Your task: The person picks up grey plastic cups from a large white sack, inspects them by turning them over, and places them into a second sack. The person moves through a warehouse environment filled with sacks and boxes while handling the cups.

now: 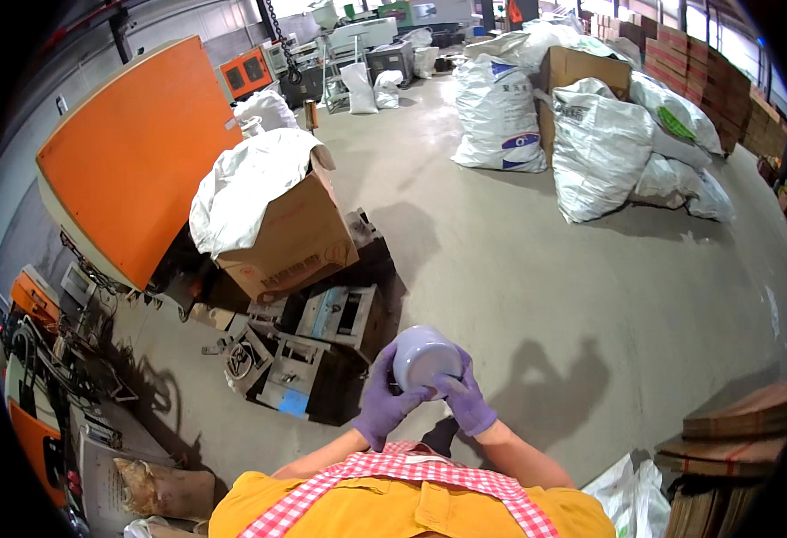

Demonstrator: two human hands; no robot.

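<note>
In front of my chest I hold a pale lavender round cup-like piece (426, 354), its smooth rounded side facing up. My left hand (382, 402), in a purple glove, wraps its left side, with the fingers reaching toward its lower edge. On the other side my right hand (467, 394), gloved the same way, grips the lower right edge with thumb and fingers. The underside of the piece is hidden from me.
Metal mould blocks (308, 359) lie on the floor to the left, beside a cardboard box (295, 238) draped with a white sack. Behind stands an orange machine (138, 161). Large white sacks (600, 148) are heaped far right; flattened cardboard (743, 426) is stacked near right.
</note>
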